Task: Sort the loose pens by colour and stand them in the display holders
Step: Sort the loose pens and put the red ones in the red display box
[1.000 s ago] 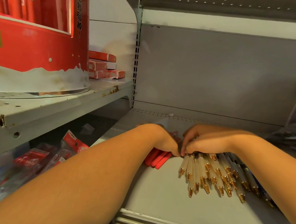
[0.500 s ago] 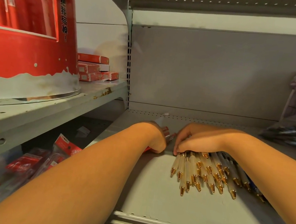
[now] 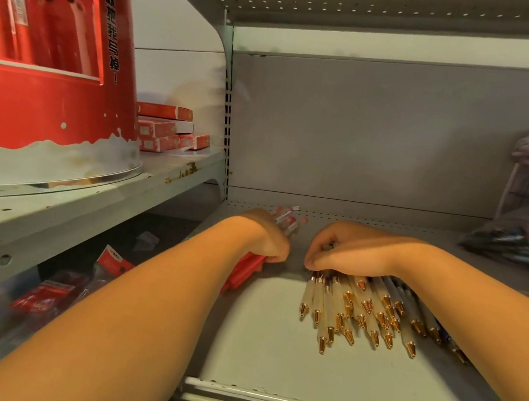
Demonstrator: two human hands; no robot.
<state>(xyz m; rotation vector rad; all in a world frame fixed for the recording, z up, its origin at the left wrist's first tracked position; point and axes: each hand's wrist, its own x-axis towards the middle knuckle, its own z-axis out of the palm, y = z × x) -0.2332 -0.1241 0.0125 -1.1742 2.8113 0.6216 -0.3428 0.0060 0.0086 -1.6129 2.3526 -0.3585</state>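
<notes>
step: sorting by colour, piles split on the shelf [image 3: 266, 356]. No pen stood in a holder from this batch yet, by the look of it.
left hand [image 3: 267, 240]: fingers [image 3: 276, 257] curled round a bundle of red pens [image 3: 245, 271]. Caps stick out past the knuckles and barrels run back under the wrist.
right hand [image 3: 352, 252]: fingers curled down over the back ends of the white pens [image 3: 357, 305]. Can't tell if they close round any or just press on the pile.
white pens: fanned flat on the shelf, gold tips toward the camera, apart from the red bundle.
other pens: a few darker ones [image 3: 454, 348] at the far right edge of the fan, under the right forearm. Colour unclear, maybe blue.
holder: red display stand [image 3: 29, 100] on the higher shelf at left, well apart from both hands.
next, my guess: lift the red bundle clear, square up the ends, carry it left and up to the holder, drop it in upright.
risk: loose grip on a fat bundle, so pens may slide out on the lift.
</notes>
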